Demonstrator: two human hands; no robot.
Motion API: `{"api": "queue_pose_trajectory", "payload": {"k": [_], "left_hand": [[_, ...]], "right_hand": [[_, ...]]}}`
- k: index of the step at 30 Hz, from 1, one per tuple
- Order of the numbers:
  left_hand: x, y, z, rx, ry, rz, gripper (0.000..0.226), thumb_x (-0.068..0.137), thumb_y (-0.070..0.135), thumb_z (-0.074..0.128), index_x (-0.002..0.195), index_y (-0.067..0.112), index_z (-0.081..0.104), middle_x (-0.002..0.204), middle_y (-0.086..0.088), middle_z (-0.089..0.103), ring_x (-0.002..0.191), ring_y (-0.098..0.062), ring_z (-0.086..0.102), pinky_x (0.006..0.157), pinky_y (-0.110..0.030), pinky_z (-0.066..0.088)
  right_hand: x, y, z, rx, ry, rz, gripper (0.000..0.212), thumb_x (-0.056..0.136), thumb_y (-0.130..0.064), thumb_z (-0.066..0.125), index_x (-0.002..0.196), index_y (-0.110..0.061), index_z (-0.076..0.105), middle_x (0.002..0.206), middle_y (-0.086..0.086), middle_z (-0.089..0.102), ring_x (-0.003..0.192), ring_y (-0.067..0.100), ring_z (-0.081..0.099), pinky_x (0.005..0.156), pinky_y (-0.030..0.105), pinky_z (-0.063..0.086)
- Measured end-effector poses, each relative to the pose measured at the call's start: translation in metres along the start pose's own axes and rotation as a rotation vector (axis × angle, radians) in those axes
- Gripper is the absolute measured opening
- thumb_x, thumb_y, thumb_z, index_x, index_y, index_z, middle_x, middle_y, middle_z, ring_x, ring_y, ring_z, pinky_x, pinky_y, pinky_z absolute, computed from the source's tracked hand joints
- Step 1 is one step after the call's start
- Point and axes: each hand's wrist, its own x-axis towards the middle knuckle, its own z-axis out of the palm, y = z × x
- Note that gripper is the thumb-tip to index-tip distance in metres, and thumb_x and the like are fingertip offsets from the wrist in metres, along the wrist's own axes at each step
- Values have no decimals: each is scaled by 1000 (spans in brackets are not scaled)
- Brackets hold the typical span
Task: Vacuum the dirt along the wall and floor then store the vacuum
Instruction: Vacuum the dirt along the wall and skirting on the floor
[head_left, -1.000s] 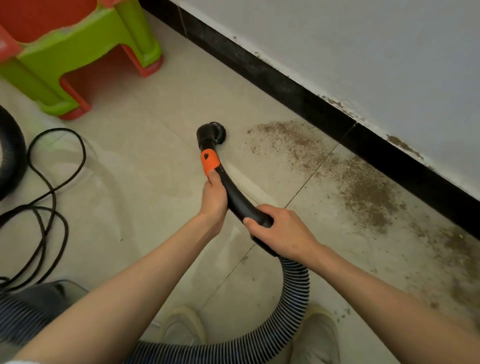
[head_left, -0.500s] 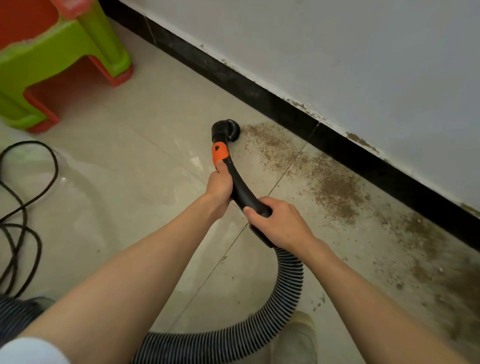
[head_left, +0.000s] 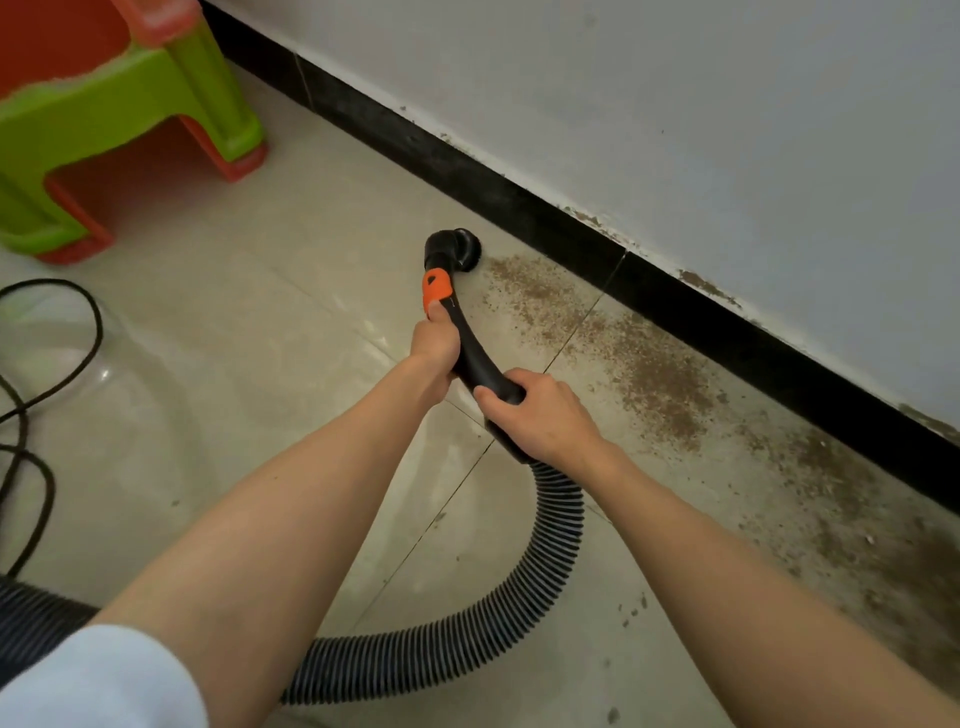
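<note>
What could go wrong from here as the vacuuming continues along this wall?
The round black nozzle sits at the dirt's left edge; the brown dirt band runs far right, so patches could be missed. Crumbs atop the black baseboard may be skipped. The ribbed black hose loops near the feet, possibly snagging.

The floor (head_left: 249, 364) is made of big shiny tiles in a pale cream colour, with thin lines where the tiles meet. Brown dirt (head_left: 654, 374) lies in a long patch on the floor, right next to the black strip (head_left: 519, 208) at the bottom of the wall. The round black vacuum nozzle (head_left: 457, 249) sits on the floor at the near end of the dirt. A ribbed black hose (head_left: 467, 644) curls across the tiles. A thin black cord (head_left: 78, 358) loops on the floor at the left. A green and red plastic stool (head_left: 130, 114) stands on the floor in the far left corner
</note>
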Motion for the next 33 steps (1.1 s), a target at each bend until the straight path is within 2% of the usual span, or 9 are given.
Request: {"api": "queue_pose_trajectory", "payload": {"k": [3, 8, 13, 17, 25, 30, 33], "left_hand": [[1, -7, -9, 26, 22, 14, 56, 102, 44, 21, 124, 0, 47, 86, -6, 53, 80, -19, 53, 77, -31, 47], [-14, -9, -15, 60, -1, 12, 56, 102, 45, 21, 124, 0, 47, 119, -19, 58, 87, -22, 53, 80, -34, 49], [-17, -9, -15, 54, -27, -8, 53, 102, 42, 21, 126, 0, 43, 106, -13, 54, 96, -26, 55, 78, -34, 47], [-8, -13, -16, 76, -1, 37, 53, 102, 42, 21, 124, 1, 44, 101, -12, 55, 93, -24, 55, 78, -33, 47], [-6, -12, 24, -2, -89, 46, 54, 102, 42, 21, 133, 1, 39, 121, -15, 54, 107, -27, 54, 80, -35, 46], [8, -21, 62, 48, -102, 86, 56, 102, 44, 19, 124, 0, 45, 113, -15, 57, 102, -26, 56, 84, -34, 47], [11, -27, 75, 94, -65, 100, 56, 102, 43, 18, 124, 0, 46, 114, -17, 58, 105, -30, 57, 95, -40, 47]], "right_hand": [[-6, -4, 14, 27, 9, -7, 34, 87, -54, 53, 94, -22, 62, 79, 1, 68, 73, 21, 66, 71, 43, 57], [-22, -5, 10, 71, -22, 28, 33, 87, -53, 54, 94, -21, 62, 80, 4, 68, 74, 22, 66, 73, 45, 58], [-27, -6, 9, 131, -7, 49, 31, 87, -50, 57, 92, -21, 64, 81, 5, 69, 72, 22, 67, 71, 45, 58], [-23, -3, 16, 133, 4, 35, 30, 87, -50, 57, 93, -22, 64, 81, 5, 69, 74, 22, 67, 73, 45, 58], [-6, 27, -15, 61, 25, 13, 34, 85, -56, 55, 90, -24, 65, 81, 3, 71, 74, 20, 67, 75, 46, 57], [7, 61, -24, 44, 93, 23, 34, 84, -57, 55, 92, -25, 64, 79, 1, 70, 72, 19, 66, 72, 45, 57], [9, 76, -25, 32, 112, 15, 35, 84, -59, 53, 95, -27, 63, 78, 0, 69, 73, 20, 65, 72, 45, 57]]}}
